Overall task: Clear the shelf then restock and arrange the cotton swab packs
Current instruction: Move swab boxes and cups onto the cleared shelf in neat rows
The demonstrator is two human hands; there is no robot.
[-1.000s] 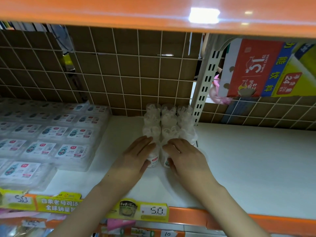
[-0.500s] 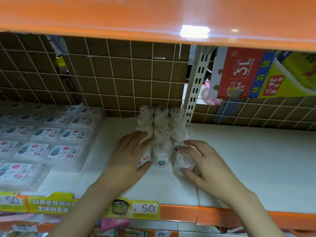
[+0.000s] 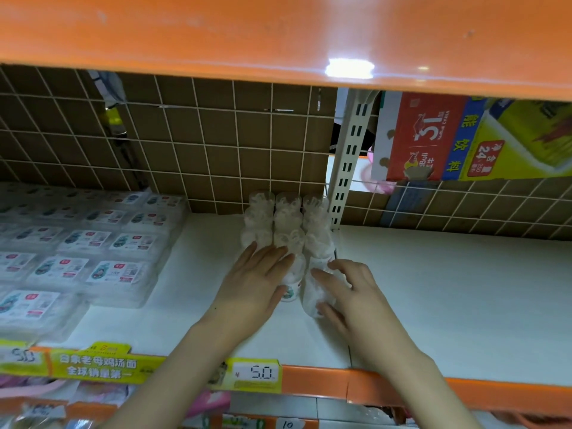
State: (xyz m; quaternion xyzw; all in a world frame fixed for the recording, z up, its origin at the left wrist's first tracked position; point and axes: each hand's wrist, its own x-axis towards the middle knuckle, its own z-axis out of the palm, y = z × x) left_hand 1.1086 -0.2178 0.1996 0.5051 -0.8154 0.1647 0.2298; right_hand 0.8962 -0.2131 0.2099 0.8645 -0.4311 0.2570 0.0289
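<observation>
Cotton swab packs (image 3: 286, 230), three rows mid-shelf (image 3: 433, 289): light, crinkly, tippy; your left hand (image 3: 253, 286) rests flat, right hand (image 3: 349, 292) cups the front-right pack (image 3: 315, 300)—take each by its sides, low.

right hand (image 3: 346, 292) shifted onto right front pack (image 3: 315, 300)

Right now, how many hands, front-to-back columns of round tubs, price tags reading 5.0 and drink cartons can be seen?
Hands: 2, left hand and right hand
Columns of round tubs: 3
Price tags reading 5.0: 2
Drink carton: 1
Total: 8
</observation>
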